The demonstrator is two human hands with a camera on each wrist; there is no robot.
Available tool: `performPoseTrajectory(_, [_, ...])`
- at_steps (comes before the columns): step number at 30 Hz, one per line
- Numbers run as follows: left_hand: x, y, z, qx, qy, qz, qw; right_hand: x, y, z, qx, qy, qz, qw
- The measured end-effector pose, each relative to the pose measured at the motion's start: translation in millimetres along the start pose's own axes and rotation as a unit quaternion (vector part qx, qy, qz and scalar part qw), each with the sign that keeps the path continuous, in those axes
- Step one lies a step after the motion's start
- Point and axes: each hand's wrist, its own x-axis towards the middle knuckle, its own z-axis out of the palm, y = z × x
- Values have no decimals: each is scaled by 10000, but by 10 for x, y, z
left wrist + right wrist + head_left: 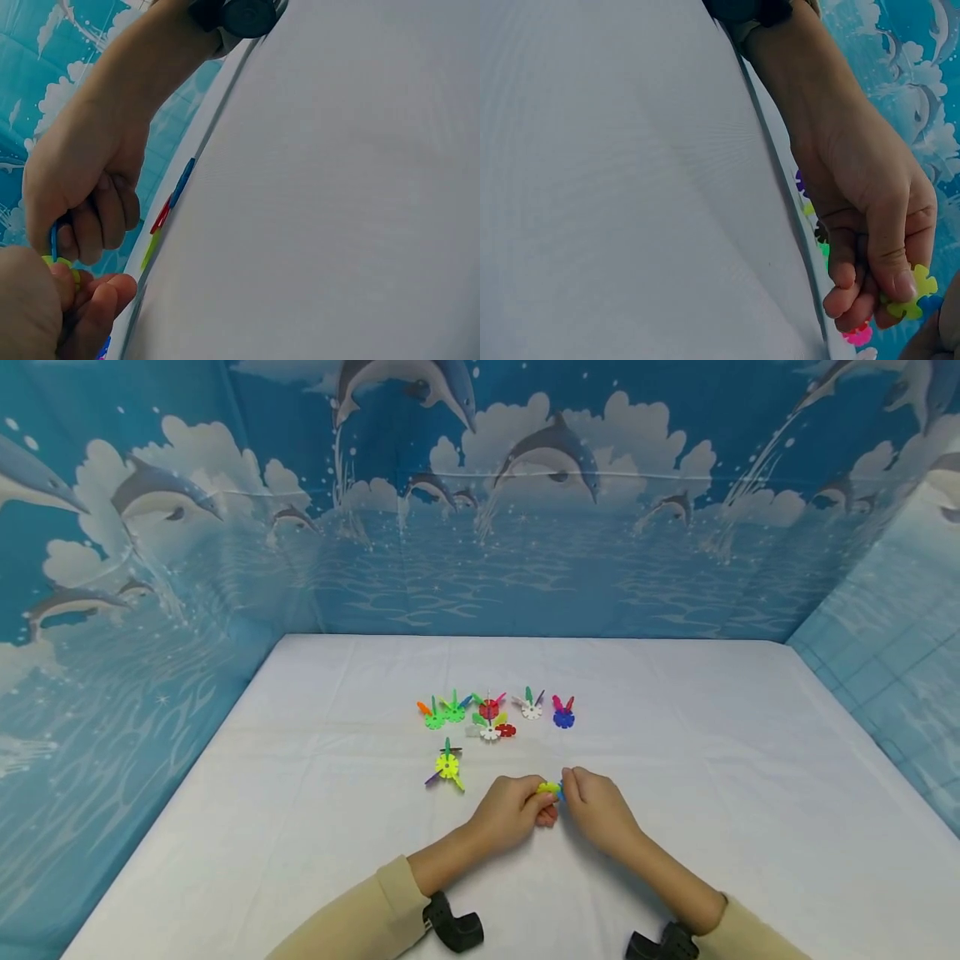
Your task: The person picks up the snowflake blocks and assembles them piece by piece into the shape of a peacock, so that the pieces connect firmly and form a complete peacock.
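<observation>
My left hand [512, 810] pinches a yellow notched flower-shaped disc [919, 294] between thumb and fingers, above the white table. Close beside it, my right hand [600, 806] pinches a blue disc [54, 241]. Edge to edge, the blue disc meets the yellow one, though fingers hide how far they fit together. To the left of both hands lies a yellow disc [447, 766] with green, purple and yellow pieces sticking out from it.
Behind the hands lie several joined disc figures, among them a green one [433, 719], a white one [532, 711] and a blue one with pink-red pieces [563, 717]. A dolphin-print curtain [525, 577] encloses the white table [712, 735].
</observation>
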Motion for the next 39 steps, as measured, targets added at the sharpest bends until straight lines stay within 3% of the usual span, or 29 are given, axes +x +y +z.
performPoseTrajectory(4, [-16, 27, -2, 184, 19, 103, 9998, -4, -16, 22, -62, 4, -49, 10000])
performPoseTrajectory(11, [-10, 52, 1, 423, -215, 146, 9988, 29, 3, -82, 238, -465, 173, 9985])
performPoseTrajectory(17, [-8, 58, -18, 722, 276, 164, 9969, 52, 86, -176, 332, -803, 248, 9959])
performPoseTrajectory(20, [1, 48, -19, 564, 401, 114, 9975, 57, 139, -249, 400, -948, 445, 9937])
performPoseTrajectory(25, [21, -12, -1, 145, 614, -362, 9973, 50, 273, -426, 248, -898, 825, 9922])
performPoseTrajectory(29, [38, -64, 17, -61, 673, -752, 9949, 10, 407, -535, -178, -886, 724, 9933])
performPoseTrajectory(34, [33, -85, 26, -523, 638, -986, 9917, -43, 534, -558, -475, -983, 657, 9919])
performPoseTrajectory(39, [33, -76, 26, -1218, 716, -1303, 9814, -71, 576, -540, -651, -1030, 485, 9914])
